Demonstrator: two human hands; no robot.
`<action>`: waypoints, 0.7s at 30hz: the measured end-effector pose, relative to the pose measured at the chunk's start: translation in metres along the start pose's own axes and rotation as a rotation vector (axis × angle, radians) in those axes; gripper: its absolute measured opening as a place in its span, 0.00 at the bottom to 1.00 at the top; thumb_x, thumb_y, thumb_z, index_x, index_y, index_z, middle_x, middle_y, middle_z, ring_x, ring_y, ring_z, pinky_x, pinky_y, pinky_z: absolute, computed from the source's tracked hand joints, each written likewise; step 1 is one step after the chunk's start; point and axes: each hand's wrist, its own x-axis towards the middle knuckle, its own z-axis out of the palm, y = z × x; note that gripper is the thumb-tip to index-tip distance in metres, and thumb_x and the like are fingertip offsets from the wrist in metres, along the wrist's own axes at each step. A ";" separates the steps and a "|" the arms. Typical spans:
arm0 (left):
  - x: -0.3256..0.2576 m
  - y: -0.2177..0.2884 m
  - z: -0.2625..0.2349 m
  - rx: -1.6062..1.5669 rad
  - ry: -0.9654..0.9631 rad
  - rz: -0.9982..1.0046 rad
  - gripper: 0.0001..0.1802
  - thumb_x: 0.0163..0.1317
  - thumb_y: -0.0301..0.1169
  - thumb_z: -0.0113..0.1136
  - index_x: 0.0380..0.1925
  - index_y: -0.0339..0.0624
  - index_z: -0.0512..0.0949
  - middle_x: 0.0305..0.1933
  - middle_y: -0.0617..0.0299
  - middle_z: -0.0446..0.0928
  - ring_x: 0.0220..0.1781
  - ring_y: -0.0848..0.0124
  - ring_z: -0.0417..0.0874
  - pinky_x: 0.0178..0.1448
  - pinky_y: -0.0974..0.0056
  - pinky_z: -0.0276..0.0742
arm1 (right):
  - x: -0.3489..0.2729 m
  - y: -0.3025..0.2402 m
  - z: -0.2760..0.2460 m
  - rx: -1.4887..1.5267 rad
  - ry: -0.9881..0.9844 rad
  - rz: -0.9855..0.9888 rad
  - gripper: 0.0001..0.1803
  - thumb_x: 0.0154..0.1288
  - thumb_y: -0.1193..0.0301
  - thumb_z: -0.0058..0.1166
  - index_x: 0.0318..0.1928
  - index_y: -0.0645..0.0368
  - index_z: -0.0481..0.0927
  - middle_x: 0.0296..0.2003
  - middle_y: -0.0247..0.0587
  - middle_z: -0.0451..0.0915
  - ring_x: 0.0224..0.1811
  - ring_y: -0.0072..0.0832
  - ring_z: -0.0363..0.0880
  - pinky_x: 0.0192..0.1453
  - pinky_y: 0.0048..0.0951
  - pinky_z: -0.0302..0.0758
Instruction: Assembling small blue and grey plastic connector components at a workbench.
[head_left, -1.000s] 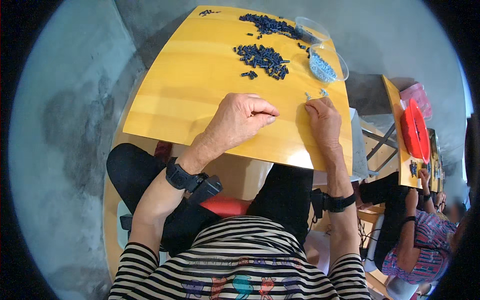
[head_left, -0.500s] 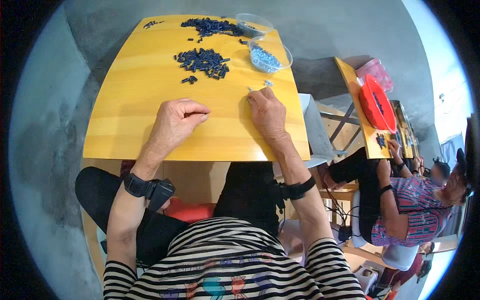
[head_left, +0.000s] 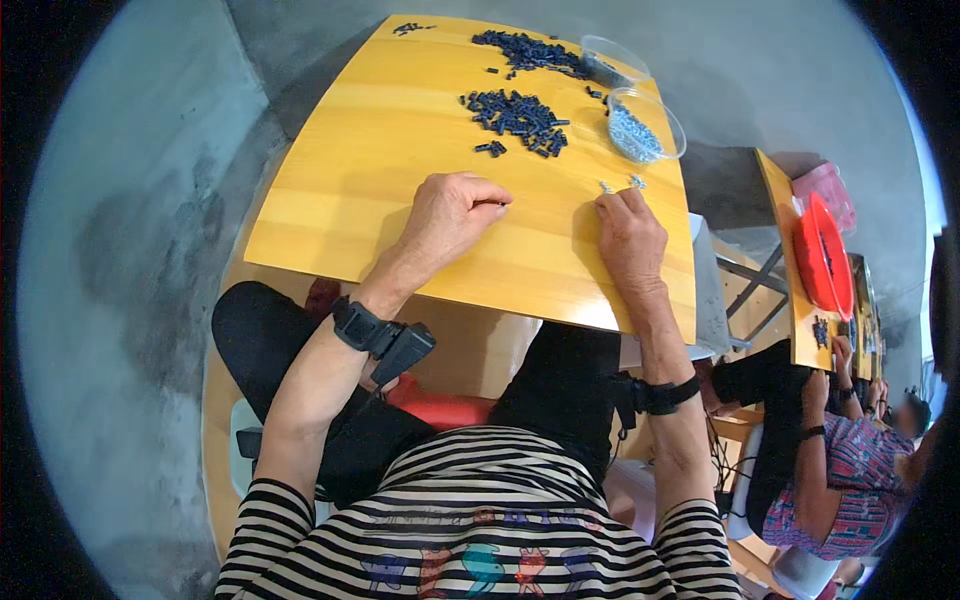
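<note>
tiny dark piece (head_left: 503,205) seems pinched in the left hand (head_left: 445,215), could be dropped if gripped off-centre; right hand (head_left: 632,235) is curled beside loose blue bits (head_left: 637,182) on the tabletop (head_left: 350,170), grip can't be told, could get scattered if nudged

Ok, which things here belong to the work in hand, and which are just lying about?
Likely in use:
near dark pile
pale bits by the right hand
clear bowl of pale pieces

Likely aside:
red tub, next table
pink container
</note>
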 end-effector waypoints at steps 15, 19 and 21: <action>0.005 -0.007 -0.003 0.032 -0.002 0.019 0.07 0.53 0.26 0.61 0.32 0.37 0.83 0.28 0.56 0.82 0.32 0.68 0.84 0.37 0.67 0.78 | 0.001 -0.001 -0.002 0.019 -0.061 0.000 0.03 0.57 0.72 0.56 0.33 0.54 0.80 0.31 0.40 0.78 0.34 0.40 0.79 0.36 0.36 0.75; 0.006 0.005 -0.018 -0.462 -0.146 -0.359 0.09 0.57 0.26 0.59 0.37 0.36 0.82 0.29 0.58 0.82 0.33 0.72 0.83 0.37 0.71 0.78 | 0.008 -0.014 -0.009 0.092 0.024 0.025 0.02 0.58 0.74 0.55 0.33 0.57 0.78 0.30 0.41 0.77 0.32 0.41 0.78 0.33 0.36 0.74; 0.011 0.000 -0.025 -0.897 -0.201 -0.387 0.11 0.61 0.27 0.58 0.42 0.35 0.80 0.33 0.60 0.82 0.36 0.75 0.83 0.40 0.73 0.79 | 0.011 -0.023 -0.009 0.186 0.106 0.020 0.02 0.58 0.75 0.55 0.32 0.56 0.77 0.29 0.40 0.77 0.30 0.40 0.78 0.30 0.37 0.74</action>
